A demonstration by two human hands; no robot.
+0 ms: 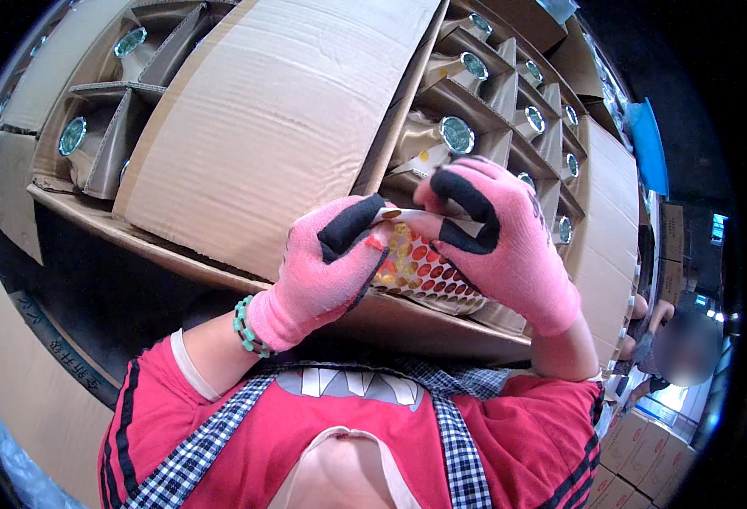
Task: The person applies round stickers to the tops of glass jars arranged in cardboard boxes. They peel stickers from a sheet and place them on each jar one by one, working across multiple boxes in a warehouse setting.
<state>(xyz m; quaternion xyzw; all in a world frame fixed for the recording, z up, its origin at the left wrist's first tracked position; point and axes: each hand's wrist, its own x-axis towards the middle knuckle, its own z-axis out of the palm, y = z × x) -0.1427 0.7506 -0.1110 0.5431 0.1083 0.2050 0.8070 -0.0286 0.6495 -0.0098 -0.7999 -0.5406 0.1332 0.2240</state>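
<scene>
In front of my chest is a sheet of round stickers (pixel 431 270) in red, orange and gold, its top edge curled over. My left hand (pixel 318 259), in a pink glove with black fingertips, is closed and pinches the sheet's upper left edge by a gold sticker. My right hand (pixel 509 233), gloved alike, has its thumb at the sheet's curled upper right edge; an uncovered fingertip shows above it. Whether a loose sticker is between its fingers is too small to tell. Just beyond, a tapered piece with a shiny round end (pixel 457 135) carries a yellow dot.
An open carton (pixel 552 191) with cardboard dividers holds several such pieces upright under my right hand. A cardboard flap (pixel 280 102) covers the middle. More pieces stand in cells at left (pixel 73 136). Another person (pixel 658 339) is at far right, near stacked boxes (pixel 645 450).
</scene>
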